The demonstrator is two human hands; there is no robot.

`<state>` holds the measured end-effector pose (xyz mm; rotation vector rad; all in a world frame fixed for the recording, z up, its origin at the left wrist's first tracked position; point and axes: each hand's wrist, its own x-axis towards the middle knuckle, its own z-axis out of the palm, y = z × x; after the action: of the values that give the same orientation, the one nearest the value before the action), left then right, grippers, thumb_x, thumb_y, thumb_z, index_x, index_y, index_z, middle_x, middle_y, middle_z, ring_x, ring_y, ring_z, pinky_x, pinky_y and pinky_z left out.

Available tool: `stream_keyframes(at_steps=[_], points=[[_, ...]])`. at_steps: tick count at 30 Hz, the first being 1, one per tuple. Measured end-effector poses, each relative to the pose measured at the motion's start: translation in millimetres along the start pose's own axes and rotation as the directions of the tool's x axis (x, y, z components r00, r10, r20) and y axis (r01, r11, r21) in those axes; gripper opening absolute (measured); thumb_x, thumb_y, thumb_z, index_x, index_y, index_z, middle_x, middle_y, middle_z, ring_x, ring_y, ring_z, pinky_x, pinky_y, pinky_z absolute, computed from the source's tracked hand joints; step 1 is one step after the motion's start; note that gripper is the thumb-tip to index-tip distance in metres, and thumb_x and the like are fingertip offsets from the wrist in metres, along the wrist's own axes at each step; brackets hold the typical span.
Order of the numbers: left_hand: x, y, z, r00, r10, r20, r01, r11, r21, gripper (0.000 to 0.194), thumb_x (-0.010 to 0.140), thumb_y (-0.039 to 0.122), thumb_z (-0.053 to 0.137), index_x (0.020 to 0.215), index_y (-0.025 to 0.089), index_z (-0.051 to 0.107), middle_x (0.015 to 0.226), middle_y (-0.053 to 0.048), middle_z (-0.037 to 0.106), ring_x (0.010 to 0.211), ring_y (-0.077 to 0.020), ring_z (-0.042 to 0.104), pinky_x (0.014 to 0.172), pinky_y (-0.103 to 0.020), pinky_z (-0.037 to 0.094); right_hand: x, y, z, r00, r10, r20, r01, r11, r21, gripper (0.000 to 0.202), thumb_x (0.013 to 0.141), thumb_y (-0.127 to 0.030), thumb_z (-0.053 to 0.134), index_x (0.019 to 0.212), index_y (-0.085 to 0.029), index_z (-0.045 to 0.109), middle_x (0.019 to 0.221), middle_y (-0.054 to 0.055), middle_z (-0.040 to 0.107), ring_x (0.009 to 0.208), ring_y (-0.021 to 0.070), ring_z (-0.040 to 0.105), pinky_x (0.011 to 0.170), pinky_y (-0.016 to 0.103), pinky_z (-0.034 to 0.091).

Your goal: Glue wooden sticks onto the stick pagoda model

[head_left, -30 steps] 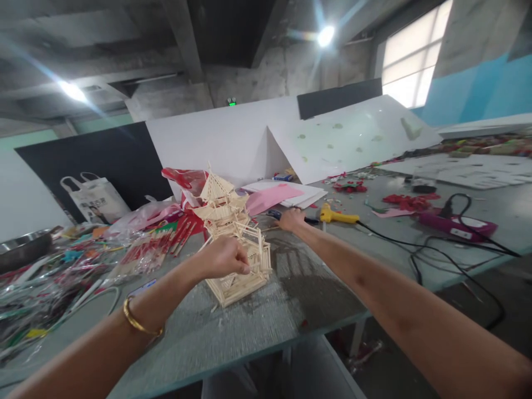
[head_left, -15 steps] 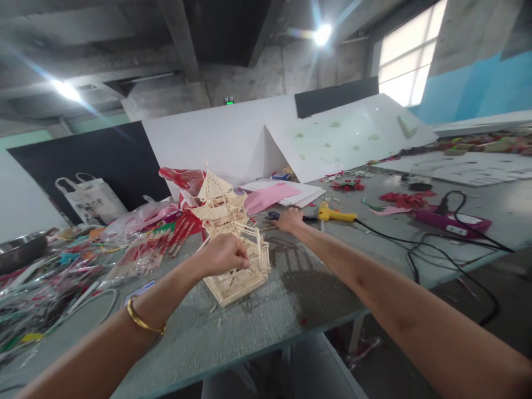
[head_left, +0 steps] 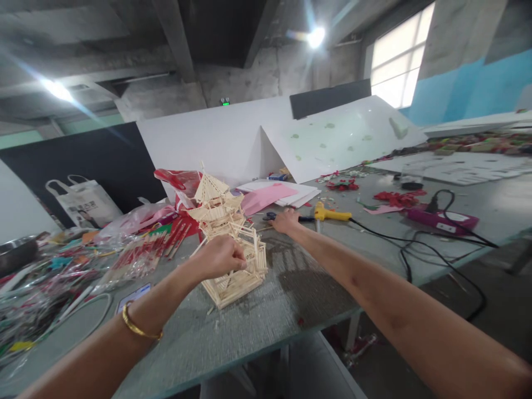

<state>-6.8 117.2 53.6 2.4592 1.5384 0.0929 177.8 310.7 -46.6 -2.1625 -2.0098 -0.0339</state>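
Note:
A tiered pagoda model (head_left: pixel 239 291) built of pale wooden sticks stands upright on the table. My left hand (head_left: pixel 222 256) is closed in a pinch in front of its middle tiers; what the fingertips hold, if anything, is too small to make out. To the right of the model, my right hand (head_left: pixel 286 220) is down at the tabletop with bent fingers, their tips hidden. It lies over the middle of a dark-handled tool (head_left: pixel 271 215), whose kind I cannot tell. Just right of that rests a yellow glue gun (head_left: pixel 332 214) with a black cord.
Bagged sticks (head_left: pixel 141 252) and plastic wrappings crowd the left side. Pink paper (head_left: pixel 268 198) and white sheets lie behind the model. At right are a purple power strip (head_left: pixel 443 221), looping cords and red scraps (head_left: pixel 399 198). The table's front edge (head_left: pixel 266 354) runs near me.
The view has shifted slightly, so everything sits a little further left. Both hands keep nearly the same places relative to the model and the tool.

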Motion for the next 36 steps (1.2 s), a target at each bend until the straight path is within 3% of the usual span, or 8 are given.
stream_keyframes(at_steps=[7, 10, 13, 16, 20, 21, 23, 36], points=[[-2, 7, 0.0, 1.000, 0.007, -0.026, -0.004, 0.993, 0.120, 0.021, 0.067, 0.023, 0.046, 0.054, 0.014, 0.060, 0.047, 0.002, 0.044, 0.049, -0.0086, 0.039, 0.049, -0.021, 0.021, -11, -2, -16, 0.997, -0.074, -0.025, 0.075, 0.995, 0.069, 0.054, 0.079, -0.049, 0.049, 0.113, -0.008, 0.058, 0.123, 0.024, 0.046, 0.114, 0.0387, 0.038, 0.090, 0.056, 0.026], [-2, 8, 1.5, 0.999, 0.022, -0.037, -0.016, 0.988, 0.154, 0.022, 0.068, 0.023, 0.045, 0.057, 0.015, 0.062, 0.050, 0.001, 0.051, 0.050, -0.0092, 0.042, 0.050, -0.021, 0.023, -23, -7, -40, 0.976, -0.191, -0.100, 0.203, 0.971, 0.126, 0.048, 0.084, -0.040, 0.043, 0.113, -0.004, 0.056, 0.121, 0.026, 0.047, 0.114, 0.0375, 0.039, 0.092, 0.050, 0.028], [-2, 7, 4.1, 0.997, 0.055, -0.057, -0.042, 0.977, 0.207, 0.024, 0.069, 0.022, 0.043, 0.057, 0.015, 0.063, 0.050, 0.000, 0.053, 0.049, -0.0097, 0.043, 0.050, -0.022, 0.024, -45, -13, -71, 0.901, -0.403, -0.161, 0.429, 0.885, 0.180, 0.040, 0.088, -0.029, 0.037, 0.114, -0.005, 0.056, 0.117, 0.020, 0.052, 0.111, 0.0272, 0.045, 0.093, 0.036, 0.031], [-4, 7, 6.1, 0.995, 0.072, -0.074, -0.051, 0.967, 0.251, 0.025, 0.070, 0.022, 0.043, 0.059, 0.016, 0.065, 0.052, -0.002, 0.058, 0.049, -0.0103, 0.045, 0.050, -0.023, 0.024, -72, -14, -101, 0.740, -0.661, -0.122, 0.668, 0.703, 0.244, 0.030, 0.084, -0.029, 0.048, 0.109, -0.017, 0.060, 0.107, 0.004, 0.061, 0.094, 0.0133, 0.054, 0.084, 0.020, 0.036], [-6, 11, 5.7, 0.996, 0.031, -0.085, -0.006, 0.959, 0.282, 0.025, 0.069, 0.019, 0.043, 0.065, 0.016, 0.068, 0.062, -0.005, 0.066, 0.054, -0.0124, 0.052, 0.052, -0.023, 0.029, -100, -11, -118, 0.256, -0.966, -0.018, 0.900, 0.232, 0.370, 0.035, 0.076, -0.024, 0.061, 0.109, -0.013, 0.061, 0.099, 0.005, 0.062, 0.079, 0.0112, 0.054, 0.069, 0.019, 0.040], [-6, 12, 5.4, 0.996, 0.022, -0.084, 0.003, 0.958, 0.288, 0.026, 0.069, 0.019, 0.043, 0.067, 0.017, 0.068, 0.064, -0.005, 0.067, 0.056, -0.0131, 0.054, 0.053, -0.024, 0.030, -103, -11, -117, 0.164, -0.986, -0.007, 0.923, 0.151, 0.355, 0.035, 0.074, -0.023, 0.063, 0.108, -0.011, 0.061, 0.098, 0.007, 0.062, 0.080, 0.0126, 0.054, 0.070, 0.021, 0.040], [-7, 12, 5.4, 0.997, 0.018, -0.080, 0.006, 0.956, 0.293, 0.027, 0.070, 0.018, 0.042, 0.068, 0.017, 0.069, 0.065, -0.006, 0.068, 0.058, -0.0140, 0.056, 0.055, -0.024, 0.033, -107, -12, -113, 0.079, -0.997, 0.023, 0.956, 0.082, 0.280, 0.033, 0.073, -0.021, 0.065, 0.104, -0.011, 0.063, 0.095, 0.008, 0.062, 0.085, 0.0151, 0.053, 0.073, 0.024, 0.039], [-10, 3, 13.7, 0.990, 0.052, -0.132, 0.001, 0.926, 0.378, 0.030, 0.072, 0.018, 0.040, 0.071, 0.017, 0.070, 0.069, -0.009, 0.070, 0.064, -0.0183, 0.062, 0.057, -0.026, 0.038, -112, -25, -108, 0.026, -0.997, 0.072, 0.970, 0.043, 0.240, 0.016, 0.077, -0.017, 0.062, 0.091, -0.017, 0.070, 0.089, 0.005, 0.067, 0.087, 0.0147, 0.055, 0.077, 0.025, 0.038]])
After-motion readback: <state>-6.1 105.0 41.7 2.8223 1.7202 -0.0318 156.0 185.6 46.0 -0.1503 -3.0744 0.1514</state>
